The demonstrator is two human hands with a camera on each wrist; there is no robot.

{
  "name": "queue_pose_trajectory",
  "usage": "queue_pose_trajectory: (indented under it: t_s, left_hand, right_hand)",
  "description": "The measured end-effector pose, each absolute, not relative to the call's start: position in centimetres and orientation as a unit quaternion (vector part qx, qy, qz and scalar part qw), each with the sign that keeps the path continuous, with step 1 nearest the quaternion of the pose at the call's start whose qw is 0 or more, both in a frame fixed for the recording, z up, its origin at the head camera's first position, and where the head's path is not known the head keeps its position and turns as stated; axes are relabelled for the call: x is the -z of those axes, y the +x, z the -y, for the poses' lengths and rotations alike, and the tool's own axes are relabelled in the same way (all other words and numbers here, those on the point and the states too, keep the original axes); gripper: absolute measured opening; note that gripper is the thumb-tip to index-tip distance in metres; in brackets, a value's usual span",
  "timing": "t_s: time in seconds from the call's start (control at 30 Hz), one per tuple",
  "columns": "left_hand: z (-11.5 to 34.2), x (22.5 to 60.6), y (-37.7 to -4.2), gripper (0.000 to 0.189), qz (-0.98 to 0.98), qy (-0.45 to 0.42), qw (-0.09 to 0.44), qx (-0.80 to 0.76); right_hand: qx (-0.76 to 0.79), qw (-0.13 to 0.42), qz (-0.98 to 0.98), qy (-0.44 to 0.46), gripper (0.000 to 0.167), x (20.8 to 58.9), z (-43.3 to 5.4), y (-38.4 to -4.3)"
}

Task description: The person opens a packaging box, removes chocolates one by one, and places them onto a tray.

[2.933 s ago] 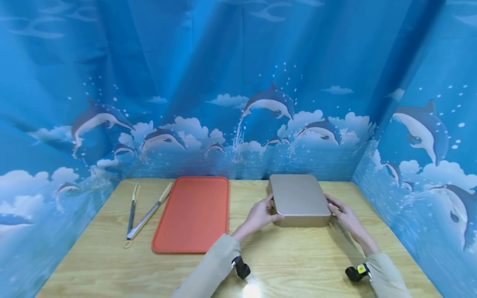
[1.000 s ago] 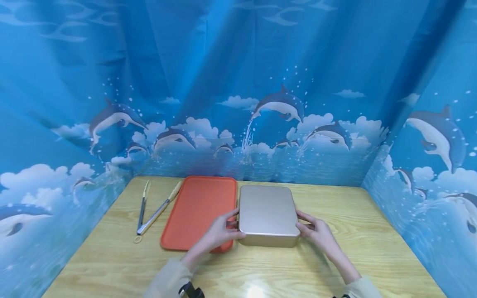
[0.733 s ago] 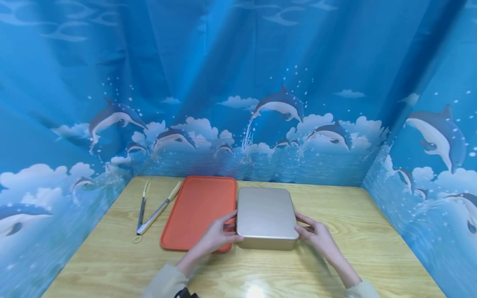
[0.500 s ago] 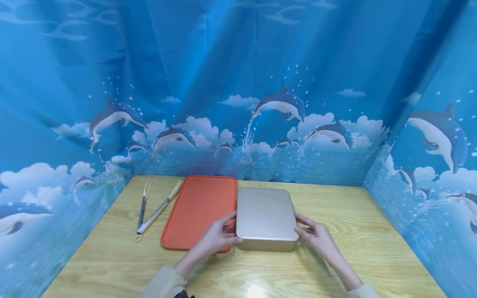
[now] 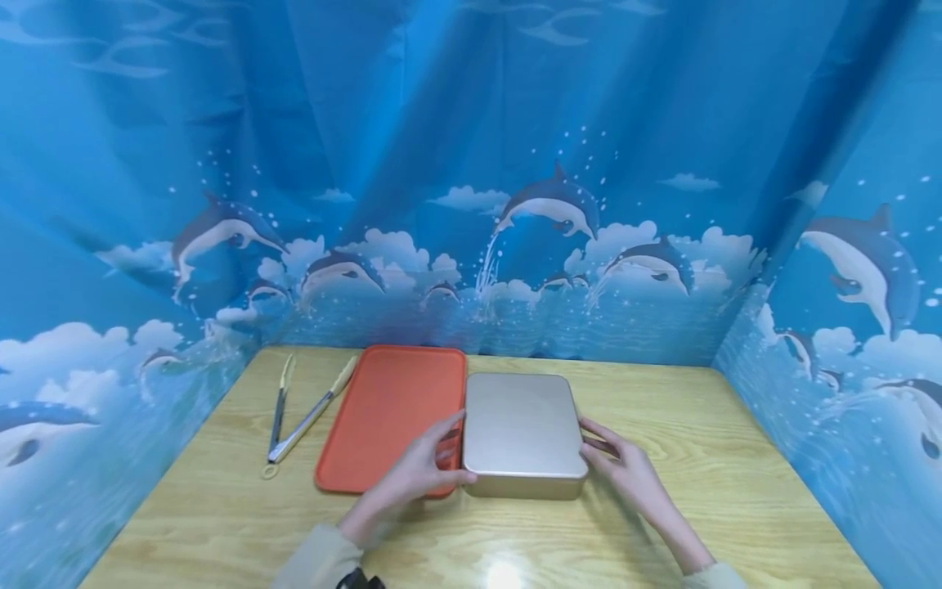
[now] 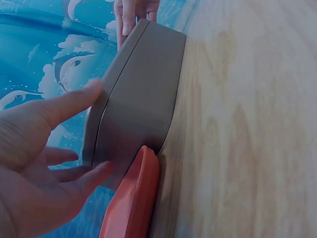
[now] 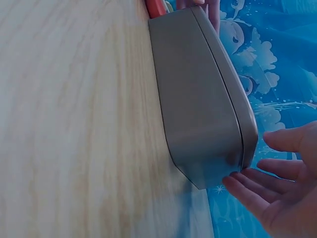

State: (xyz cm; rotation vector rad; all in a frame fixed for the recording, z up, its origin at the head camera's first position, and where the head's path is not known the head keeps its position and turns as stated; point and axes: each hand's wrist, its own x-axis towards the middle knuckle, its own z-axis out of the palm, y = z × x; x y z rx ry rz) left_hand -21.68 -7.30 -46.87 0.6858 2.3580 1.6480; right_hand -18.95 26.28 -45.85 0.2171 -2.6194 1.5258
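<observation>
A closed champagne-coloured metal tin [image 5: 524, 425] with a fitted lid stands on the table, right beside the red tray [image 5: 390, 409]. My left hand [image 5: 423, 466] is at the tin's left side, over the tray's right edge, thumb at the front corner. In the left wrist view its thumb [image 6: 74, 101] lies along the lid's edge, and the other fingers are spread. My right hand [image 5: 625, 466] is at the opposite side. In the right wrist view its lower fingertips reach the tin's side [image 7: 198, 89], while the thumb [image 7: 285, 139] stands just off the lid.
Metal tongs [image 5: 298, 429] with pale tips lie spread on the table [image 5: 662, 409] left of the tray. A blue dolphin-print curtain [image 5: 471, 164] closes off the back and both sides.
The tin has come left and toward me, from the right of the table to beside the tray, between both hands. Lately it barely moves; the left fingers have spread a little.
</observation>
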Motion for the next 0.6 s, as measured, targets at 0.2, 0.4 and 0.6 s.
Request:
queue_pose_trajectory:
  t_s: [0.2, 0.4, 0.6]
  left_hand:
    - [7.28, 46.96, -22.07, 0.104, -0.819, 0.248, 0.099, -0.508]
    - [7.23, 47.1, -22.03, 0.104, -0.829, 0.25, 0.078, -0.494]
    - [7.29, 47.11, -22.06, 0.103, -0.841, 0.254, 0.061, -0.473]
  right_hand:
    - [-0.48, 0.048, 0.873, 0.075, 0.053, 45.8, -25.98, -19.23]
    - [-0.48, 0.04, 0.874, 0.058, 0.052, 45.91, -25.71, -19.31]
    - [-0.477, 0.04, 0.876, 0.058, 0.051, 45.85, -25.61, -19.3]
